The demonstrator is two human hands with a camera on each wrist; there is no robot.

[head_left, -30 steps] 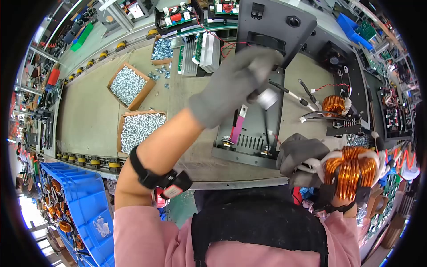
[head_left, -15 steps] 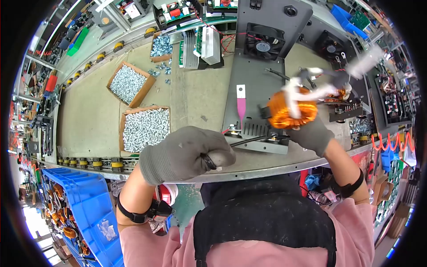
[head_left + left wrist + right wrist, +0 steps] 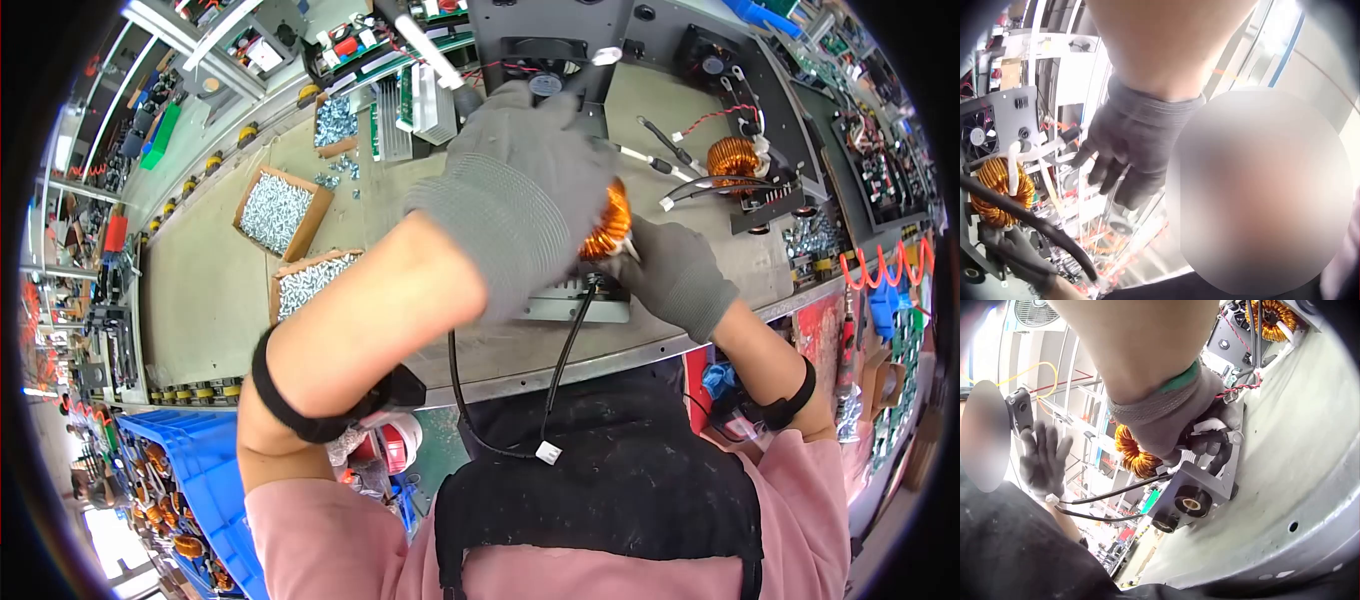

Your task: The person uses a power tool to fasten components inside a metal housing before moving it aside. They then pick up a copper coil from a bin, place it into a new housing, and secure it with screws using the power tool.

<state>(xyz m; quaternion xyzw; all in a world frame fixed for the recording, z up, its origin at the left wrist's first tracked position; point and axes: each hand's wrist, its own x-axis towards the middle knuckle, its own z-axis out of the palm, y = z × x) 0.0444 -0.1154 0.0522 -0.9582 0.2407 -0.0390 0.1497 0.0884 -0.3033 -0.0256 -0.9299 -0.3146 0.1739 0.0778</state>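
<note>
My gloved left hand (image 3: 510, 190) reaches over the grey metal chassis (image 3: 580, 308). Its fingers are loosely extended and hold nothing in the left wrist view. My gloved right hand (image 3: 680, 275) grips a copper-wound toroidal coil (image 3: 610, 222) low over the front of the chassis. In the head view the left hand partly covers the coil. White-sleeved leads (image 3: 1038, 150) stick up from the coil. A black two-wire cable (image 3: 565, 370) loops from the chassis front over the table edge, with a white connector (image 3: 547, 453) at its end.
Open boxes of screws (image 3: 283, 213) stand on the left of the table. Finned heat sinks (image 3: 430, 105) lie at the back. To the right, a second chassis holds a coil (image 3: 733, 160) and loose leads. A blue bin (image 3: 205, 475) of coils stands at lower left.
My right hand has brought the coil from the right, over and down onto the chassis area. My left hand pulled the black cable toward me, let it go and moved forward; the cable now hangs.
</note>
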